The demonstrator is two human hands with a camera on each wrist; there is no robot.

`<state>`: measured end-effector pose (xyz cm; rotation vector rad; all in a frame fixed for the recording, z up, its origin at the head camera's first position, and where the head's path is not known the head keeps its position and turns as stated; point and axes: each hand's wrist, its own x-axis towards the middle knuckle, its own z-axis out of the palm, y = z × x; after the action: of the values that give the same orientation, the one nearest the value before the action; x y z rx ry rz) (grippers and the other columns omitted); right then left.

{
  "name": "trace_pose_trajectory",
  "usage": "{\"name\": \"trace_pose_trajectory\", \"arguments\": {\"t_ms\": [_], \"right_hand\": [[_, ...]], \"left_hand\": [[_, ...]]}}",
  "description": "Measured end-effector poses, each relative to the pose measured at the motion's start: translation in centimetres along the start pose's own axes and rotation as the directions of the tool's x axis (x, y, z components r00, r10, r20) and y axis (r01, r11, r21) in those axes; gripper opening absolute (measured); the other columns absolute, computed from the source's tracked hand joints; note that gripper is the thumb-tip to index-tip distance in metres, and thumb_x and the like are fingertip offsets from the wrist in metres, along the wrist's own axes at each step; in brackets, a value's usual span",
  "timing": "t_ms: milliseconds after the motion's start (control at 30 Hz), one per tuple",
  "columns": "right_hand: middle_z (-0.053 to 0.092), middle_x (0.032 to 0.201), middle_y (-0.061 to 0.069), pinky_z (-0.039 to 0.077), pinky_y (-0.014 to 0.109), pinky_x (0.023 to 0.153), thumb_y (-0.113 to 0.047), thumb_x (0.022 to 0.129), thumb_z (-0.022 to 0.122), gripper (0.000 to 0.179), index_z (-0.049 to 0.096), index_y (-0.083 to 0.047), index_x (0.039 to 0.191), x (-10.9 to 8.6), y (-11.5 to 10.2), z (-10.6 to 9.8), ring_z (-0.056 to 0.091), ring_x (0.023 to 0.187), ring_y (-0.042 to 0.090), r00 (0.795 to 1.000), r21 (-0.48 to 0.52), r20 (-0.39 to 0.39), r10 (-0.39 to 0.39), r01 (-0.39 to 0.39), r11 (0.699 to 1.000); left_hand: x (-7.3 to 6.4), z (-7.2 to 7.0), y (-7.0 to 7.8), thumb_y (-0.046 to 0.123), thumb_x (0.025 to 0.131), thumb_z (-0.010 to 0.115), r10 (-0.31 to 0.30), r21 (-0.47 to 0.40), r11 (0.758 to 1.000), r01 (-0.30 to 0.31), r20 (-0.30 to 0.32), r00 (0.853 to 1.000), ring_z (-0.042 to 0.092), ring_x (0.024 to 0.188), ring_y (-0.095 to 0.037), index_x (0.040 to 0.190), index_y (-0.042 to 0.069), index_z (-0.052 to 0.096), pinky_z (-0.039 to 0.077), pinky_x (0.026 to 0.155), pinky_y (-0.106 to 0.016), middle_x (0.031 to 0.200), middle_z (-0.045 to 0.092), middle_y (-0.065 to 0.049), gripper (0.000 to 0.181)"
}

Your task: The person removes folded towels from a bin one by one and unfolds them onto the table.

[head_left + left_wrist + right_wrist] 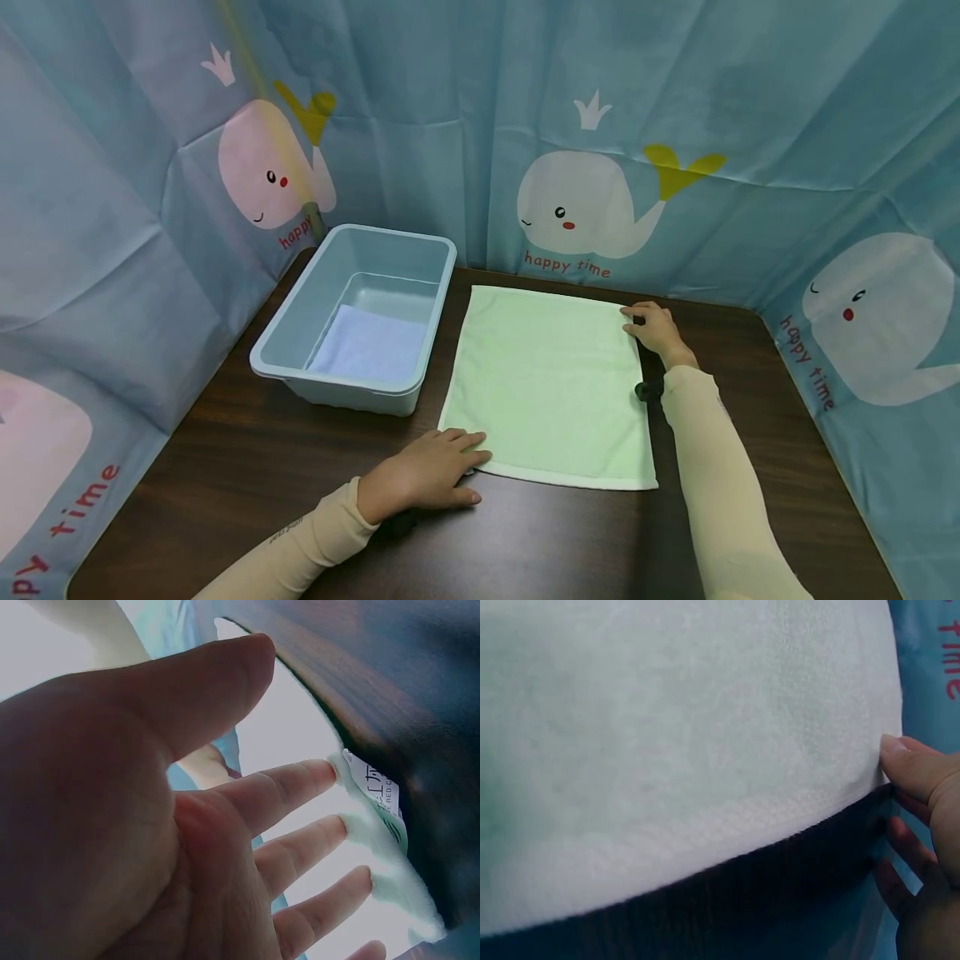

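Note:
A light green towel (551,387) with white hems lies spread flat on the dark table. At its near left corner my left hand (433,468) rests with straight, spread fingers, their tips touching the cloth. In the left wrist view a printed white label (379,787) sticks out from the towel's edge beside those fingertips. My right hand (656,329) is at the far right corner. The right wrist view shows its thumb (904,761) on top of the corner and the index finger behind it, pinching the cloth; the other fingers are off the towel.
Left of the towel stands a light blue plastic basin (438,333) with a folded pale blue cloth (371,346) on its bottom. Dark wooden tabletop (555,537) surrounds them. A blue curtain (420,117) with whale prints hangs along the back and sides.

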<state>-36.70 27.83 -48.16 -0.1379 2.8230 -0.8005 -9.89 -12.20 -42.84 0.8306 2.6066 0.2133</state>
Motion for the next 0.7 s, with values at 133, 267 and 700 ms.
{"name": "trace_pose_trajectory", "arguments": {"t_ms": [133, 267, 700], "right_hand": [[0.027, 0.158, 0.023, 0.021, 0.069, 0.114, -0.019, 0.102, 0.055, 0.049, 0.045, -0.011, 0.149, 0.07, -0.03, 0.21, 0.019, 0.143, 0.048, 1.000, 0.006, -0.001, 0.001, -0.001, 1.000], [0.028, 0.158, 0.022, 0.020, 0.069, 0.114, -0.021, 0.103, 0.054, 0.048, 0.045, -0.012, 0.149, 0.25, 0.01, 0.38, 0.019, 0.143, 0.047, 1.000, -0.004, -0.008, 0.004, -0.004, 1.000], [0.029, 0.156, 0.024, 0.015, 0.071, 0.114, -0.021, 0.102, 0.055, 0.048, 0.047, -0.011, 0.148, 0.56, -0.37, 0.68, 0.021, 0.141, 0.049, 0.999, -0.025, -0.051, -0.006, 0.004, 1.000]], "left_hand": [[0.05, -0.01, -0.07, 0.045, 0.091, 0.068, -0.002, -0.008, 1.000, 0.002, -0.002, 1.000, 0.042, 0.143, -0.027, 0.144, 0.020, 0.053, 0.038, 0.113, -0.055, 0.157, 0.043, -0.003, 0.060], [0.10, 0.03, -0.14, 0.045, 0.091, 0.067, -0.001, -0.006, 1.000, 0.001, -0.005, 1.000, 0.041, 0.143, -0.027, 0.144, 0.021, 0.052, 0.038, 0.113, -0.055, 0.157, 0.042, -0.002, 0.060], [0.21, 0.19, -0.33, 0.045, 0.092, 0.066, -0.025, -0.014, 1.000, 0.025, -0.010, 1.000, 0.041, 0.144, -0.027, 0.144, 0.020, 0.052, 0.038, 0.114, -0.054, 0.157, 0.042, -0.002, 0.059]]}}
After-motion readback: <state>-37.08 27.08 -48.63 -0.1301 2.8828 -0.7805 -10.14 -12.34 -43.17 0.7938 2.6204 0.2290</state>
